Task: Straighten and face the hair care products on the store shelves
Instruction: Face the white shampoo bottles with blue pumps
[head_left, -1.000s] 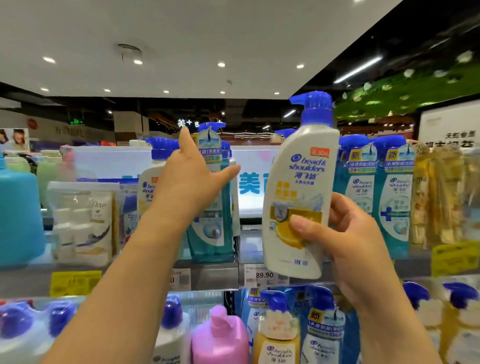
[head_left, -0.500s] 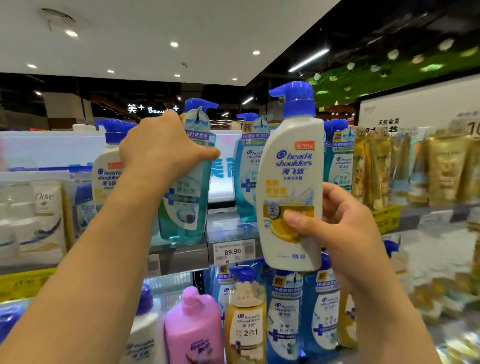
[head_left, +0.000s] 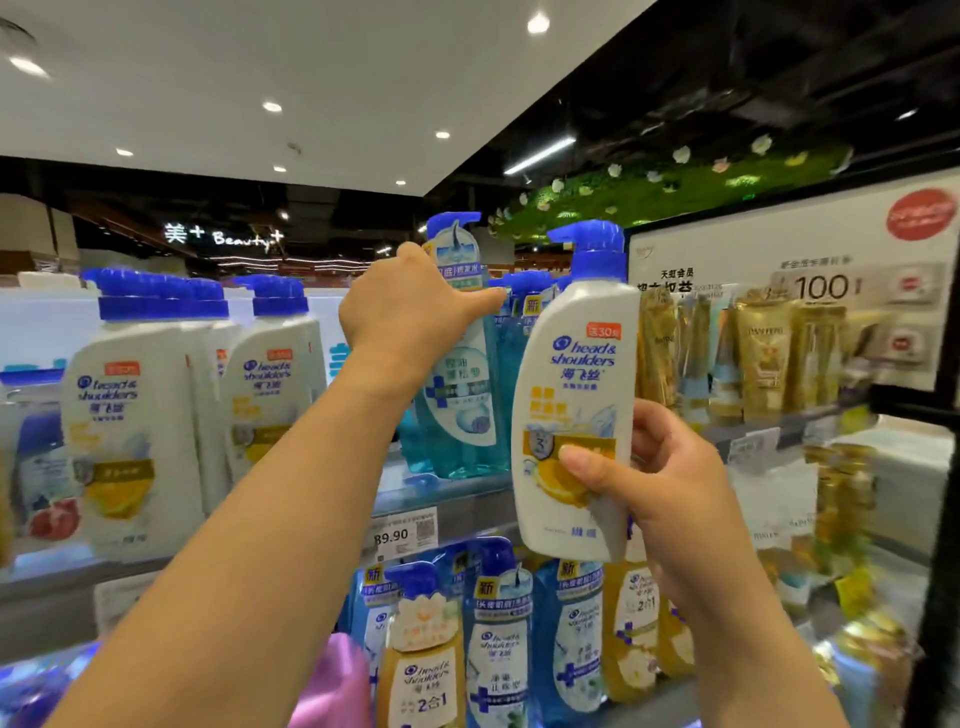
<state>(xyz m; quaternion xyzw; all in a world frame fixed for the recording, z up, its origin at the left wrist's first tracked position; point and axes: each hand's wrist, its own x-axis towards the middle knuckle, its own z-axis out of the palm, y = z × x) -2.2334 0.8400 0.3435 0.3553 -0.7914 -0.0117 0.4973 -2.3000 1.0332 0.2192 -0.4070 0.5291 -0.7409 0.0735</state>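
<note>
Shelf (head_left: 441, 493) view swung right since a second ago. My left hand (head_left: 410, 312) still grips the teal bottle (head_left: 462, 405) mid-frame; right hand (head_left: 670, 483) holds the white shampoo bottle (head_left: 571, 405) off-shelf, label forward, awaiting placement.

The top shelf (head_left: 441, 496) holds white shampoo bottles (head_left: 135, 415) at 9 o'clock, a blue bottle (head_left: 467, 415) in the middle and gold tubes (head_left: 769, 358) at 3 o'clock. The price tag (head_left: 400, 532) reads 89.90.
</note>
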